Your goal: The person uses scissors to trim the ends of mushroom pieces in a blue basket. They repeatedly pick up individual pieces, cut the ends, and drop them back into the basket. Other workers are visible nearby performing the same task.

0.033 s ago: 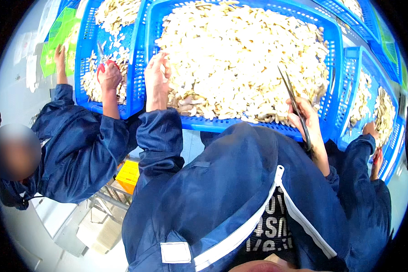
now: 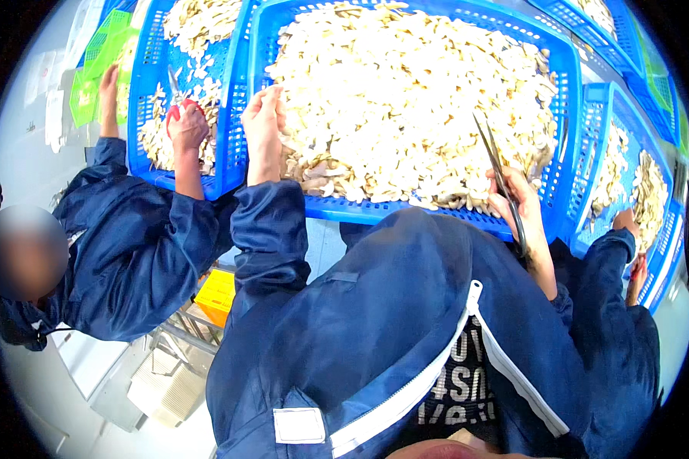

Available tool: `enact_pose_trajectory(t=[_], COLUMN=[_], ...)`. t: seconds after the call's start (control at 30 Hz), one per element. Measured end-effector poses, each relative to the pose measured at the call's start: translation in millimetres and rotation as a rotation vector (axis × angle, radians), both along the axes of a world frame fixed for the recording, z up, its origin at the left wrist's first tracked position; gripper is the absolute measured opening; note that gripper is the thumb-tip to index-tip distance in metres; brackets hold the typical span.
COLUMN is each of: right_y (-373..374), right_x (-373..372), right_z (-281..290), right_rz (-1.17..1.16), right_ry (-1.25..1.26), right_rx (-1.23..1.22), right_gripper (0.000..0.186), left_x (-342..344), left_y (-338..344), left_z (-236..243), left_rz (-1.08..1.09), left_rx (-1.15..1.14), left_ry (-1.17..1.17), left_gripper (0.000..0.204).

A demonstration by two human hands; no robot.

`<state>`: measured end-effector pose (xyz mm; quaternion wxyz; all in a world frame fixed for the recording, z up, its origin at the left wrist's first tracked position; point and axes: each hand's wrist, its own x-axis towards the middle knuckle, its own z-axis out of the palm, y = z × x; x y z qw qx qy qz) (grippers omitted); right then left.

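centre blue basket (image 2: 344,208): heaped pale sliced pieces (image 2: 413,107) | left blue basket (image 2: 155,180), right blue basket (image 2: 592,126): sparser piles | right fingers (image 2: 500,203): gripping dark scissors (image 2: 488,141), heap's near right | left fingers (image 2: 272,98): narrow, heap's left, contents: can't tell | yellow crate (image 2: 216,296), near left; pale floor (image 2: 180,440)

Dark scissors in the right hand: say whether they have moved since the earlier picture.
No, not visibly: against the near rim of the large blue crate, the dark scissors keep their place and slant.
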<state>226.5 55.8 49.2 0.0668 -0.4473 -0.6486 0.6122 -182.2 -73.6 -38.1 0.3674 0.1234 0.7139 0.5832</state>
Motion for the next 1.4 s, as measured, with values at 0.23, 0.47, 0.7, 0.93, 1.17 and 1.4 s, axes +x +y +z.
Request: enact_pose_trajectory(t=[0.23, 0.47, 0.7, 0.93, 1.17, 1.4], right_y=[-2, -1, -5, -3, -1, 0], right_x=[-11, -10, -18, -8, -16, -11], right_z=[-2, 3, 2, -5, -1, -3], right_rz=[0.012, -0.004, 0.067, 0.028, 0.091, 0.011], right_ry=[0.017, -0.022, 0.08, 0.054, 0.088, 0.017], right_rx=[-0.028, -0.042, -0.07, -0.069, -0.058, -0.074], right_gripper=[0.033, 0.032, 0.035, 0.032, 0.033, 0.035], left_x=[99, 23, -10, 26, 69, -9], left_y=[16, 43, 55, -9, -14, 33], left_z=[-23, -1, -26, 3, 31, 21], left_rz=[-0.709, -0.402, -0.798, -0.379, -0.8, -0.386], left_rx=[-0.343, -0.413, -0.617, -0.439, -0.31, -0.449], left_ry=[0.787, 0.981, 0.813, 0.579, 0.11, 0.684], left_gripper=[0.042, 0.037, 0.038, 0.043, 0.039, 0.037])
